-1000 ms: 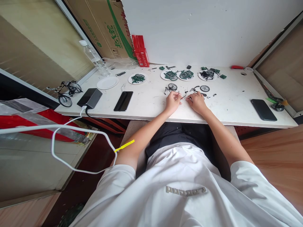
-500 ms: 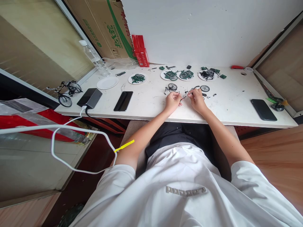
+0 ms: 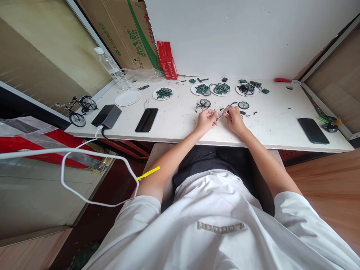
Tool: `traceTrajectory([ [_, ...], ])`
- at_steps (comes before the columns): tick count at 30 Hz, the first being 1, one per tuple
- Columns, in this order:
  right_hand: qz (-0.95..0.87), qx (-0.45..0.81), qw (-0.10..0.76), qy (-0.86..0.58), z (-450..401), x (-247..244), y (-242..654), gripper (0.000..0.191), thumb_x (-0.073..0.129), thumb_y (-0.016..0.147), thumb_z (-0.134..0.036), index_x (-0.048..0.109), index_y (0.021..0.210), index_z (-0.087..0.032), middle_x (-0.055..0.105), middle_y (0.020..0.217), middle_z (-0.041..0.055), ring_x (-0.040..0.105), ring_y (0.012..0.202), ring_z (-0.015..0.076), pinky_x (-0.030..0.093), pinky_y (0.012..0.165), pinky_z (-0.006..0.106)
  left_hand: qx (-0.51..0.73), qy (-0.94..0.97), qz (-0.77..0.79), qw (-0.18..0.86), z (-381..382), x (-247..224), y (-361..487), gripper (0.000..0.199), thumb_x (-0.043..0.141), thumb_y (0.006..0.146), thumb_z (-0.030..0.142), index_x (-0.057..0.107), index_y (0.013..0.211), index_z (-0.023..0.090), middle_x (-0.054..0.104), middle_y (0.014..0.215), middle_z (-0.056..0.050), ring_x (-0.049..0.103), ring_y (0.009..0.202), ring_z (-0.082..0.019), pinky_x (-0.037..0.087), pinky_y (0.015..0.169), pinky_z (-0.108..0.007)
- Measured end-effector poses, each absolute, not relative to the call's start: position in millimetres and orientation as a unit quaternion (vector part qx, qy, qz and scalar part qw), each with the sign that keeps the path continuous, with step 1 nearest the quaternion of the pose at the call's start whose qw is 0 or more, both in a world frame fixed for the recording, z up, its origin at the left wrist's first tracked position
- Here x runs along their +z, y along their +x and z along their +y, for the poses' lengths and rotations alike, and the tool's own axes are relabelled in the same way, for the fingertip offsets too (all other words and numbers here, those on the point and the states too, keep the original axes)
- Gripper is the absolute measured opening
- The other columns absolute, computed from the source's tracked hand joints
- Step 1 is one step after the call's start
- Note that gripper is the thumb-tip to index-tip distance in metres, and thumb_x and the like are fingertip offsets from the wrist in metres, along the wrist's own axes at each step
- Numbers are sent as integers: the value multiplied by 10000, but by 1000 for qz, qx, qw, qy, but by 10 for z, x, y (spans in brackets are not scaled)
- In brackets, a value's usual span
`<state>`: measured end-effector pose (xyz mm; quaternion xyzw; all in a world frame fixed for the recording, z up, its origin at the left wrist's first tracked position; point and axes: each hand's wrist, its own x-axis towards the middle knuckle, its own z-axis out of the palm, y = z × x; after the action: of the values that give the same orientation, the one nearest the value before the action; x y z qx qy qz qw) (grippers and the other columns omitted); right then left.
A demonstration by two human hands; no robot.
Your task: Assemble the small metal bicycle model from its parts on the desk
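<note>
My left hand (image 3: pixel 206 119) is closed in a pinch on a thin dark model bicycle part (image 3: pixel 219 117), held just above the table. Close on its right, my right hand (image 3: pixel 233 117) pinches at the other end of this part; whether its fingertips hold a separate small piece is too small to tell. Behind my left hand lies a partial model bicycle with a spoked wheel (image 3: pixel 205 102). A loose black spoked wheel (image 3: pixel 243 105) lies behind my right hand, with small dark pieces (image 3: pixel 248 116) beside it.
Along the back of the white table (image 3: pixel 174 127) stand plates of green parts (image 3: pixel 164 93) and a plate of black parts (image 3: pixel 247 89). A finished model bicycle (image 3: pixel 80 108), a grey power block (image 3: pixel 107 116) and a phone (image 3: pixel 146 120) are to the left. Another phone (image 3: pixel 313 130) lies right.
My left hand has shifted slightly to the right, and the thin part between my hands has turned a little. My right hand has barely moved.
</note>
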<state>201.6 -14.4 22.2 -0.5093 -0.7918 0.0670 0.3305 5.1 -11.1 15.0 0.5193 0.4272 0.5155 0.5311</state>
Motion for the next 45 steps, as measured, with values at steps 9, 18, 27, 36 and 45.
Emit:
traceTrajectory([
  [9,-790,73,336,-509,-144,222,2022,385,354,1136,-410,689,1176,-224,685,1128,182,526,1081,352,457,1060,516,512,530,422,527,-104,139,52,338,845,978,450,636,1033,190,842,921,-62,669,527,-83,505,533,-220],
  [18,-774,100,360,-511,-162,241,2019,396,403,1130,-497,688,1198,-232,695,1108,174,548,1072,351,489,1007,509,538,551,406,492,-151,146,77,313,856,968,407,625,1015,200,802,910,-48,691,602,-93,537,549,-217],
  [27,-785,89,346,-506,-88,163,2073,528,351,1160,-582,724,1215,-212,690,1023,152,564,1017,334,479,1019,517,557,581,364,469,-138,69,72,306,846,974,429,650,1051,207,776,945,-55,770,803,-151,572,579,-221],
  [36,-761,109,470,-433,-4,81,2098,587,460,1105,-786,718,1013,-266,726,960,116,569,890,302,503,931,521,543,595,335,489,-149,91,34,545,718,1004,716,759,1014,173,840,999,-94,717,582,-104,526,553,-234],
  [45,-771,122,465,-418,-35,114,2077,610,508,1059,-841,721,985,-273,723,951,107,573,908,305,499,895,522,531,585,315,526,-133,82,40,554,1010,756,556,808,1058,138,858,1073,-161,787,842,-195,577,576,-247],
])
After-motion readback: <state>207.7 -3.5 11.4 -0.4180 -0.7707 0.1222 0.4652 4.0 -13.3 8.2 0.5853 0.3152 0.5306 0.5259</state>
